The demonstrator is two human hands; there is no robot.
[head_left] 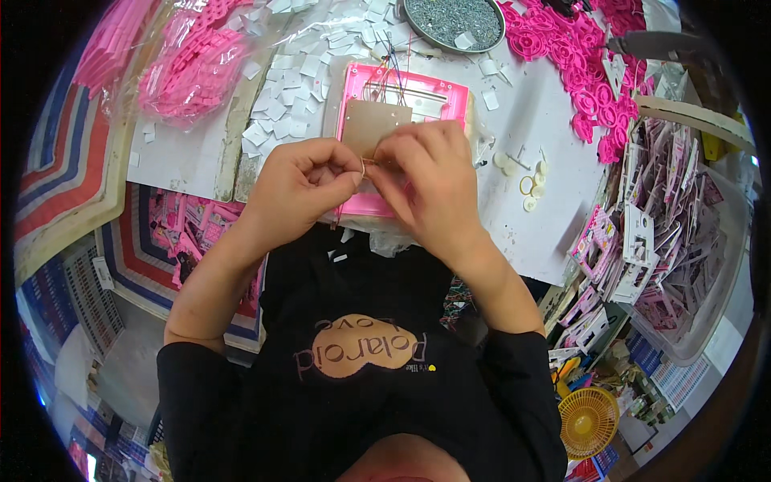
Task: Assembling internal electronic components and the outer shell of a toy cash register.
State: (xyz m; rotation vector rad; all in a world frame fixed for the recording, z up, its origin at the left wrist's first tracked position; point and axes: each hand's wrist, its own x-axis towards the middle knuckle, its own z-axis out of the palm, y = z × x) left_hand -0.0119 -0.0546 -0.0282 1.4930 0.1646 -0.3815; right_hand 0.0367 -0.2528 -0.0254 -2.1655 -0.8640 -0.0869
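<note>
As your left hand (309, 189) and right hand (438, 181) hover close together over a pink frame (458, 103) on the tabletop (522, 229), each grip pinches, thumb against fingers, on what appears to be a thin wire (363, 167), held above the frame's near part. The fingertip hold probably suits so fine a strand, and the closeness of your hands likely gives you steadier control. A brown board (377, 120) lies over the frame, coloured wires (391, 74) gathered at its far edge; white pieces (277, 108) and pink parts (590, 100) lie to either side, presumably within easy reach.
</note>
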